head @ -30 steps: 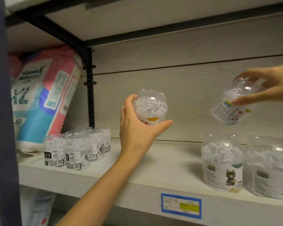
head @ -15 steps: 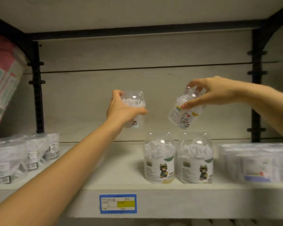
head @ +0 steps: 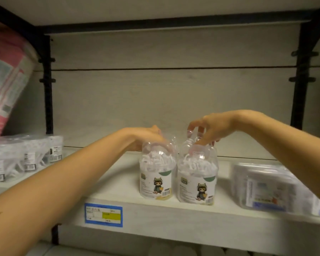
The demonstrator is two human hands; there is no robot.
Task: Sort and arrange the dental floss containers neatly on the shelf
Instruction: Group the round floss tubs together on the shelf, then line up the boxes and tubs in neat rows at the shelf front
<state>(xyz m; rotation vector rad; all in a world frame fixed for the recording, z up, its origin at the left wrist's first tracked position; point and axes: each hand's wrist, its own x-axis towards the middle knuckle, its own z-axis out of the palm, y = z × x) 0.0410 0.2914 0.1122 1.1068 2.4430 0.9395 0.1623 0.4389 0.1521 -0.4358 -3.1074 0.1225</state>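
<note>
Two clear floss jars with cat labels stand side by side at the shelf's front edge, the left jar (head: 156,182) and the right jar (head: 197,185). My left hand (head: 148,137) reaches down behind the left jar, fingers curled on a floss jar that is mostly hidden behind it. My right hand (head: 211,126) grips the clear domed top of another floss jar (head: 193,137) from above, just behind the right front jar. Both held jars sit low in the back row; whether they touch the shelf I cannot tell.
The white shelf (head: 118,182) carries a blue price tag (head: 103,215) on its front lip. Small clear floss tubs (head: 26,157) cluster at the left, flat clear packs (head: 266,185) at the right. A pink package (head: 6,80) leans at far left beside a black upright (head: 48,89).
Both hands have come down from mid-air with their jars and now sit low behind the two front jars. The view has turned right and come closer.
</note>
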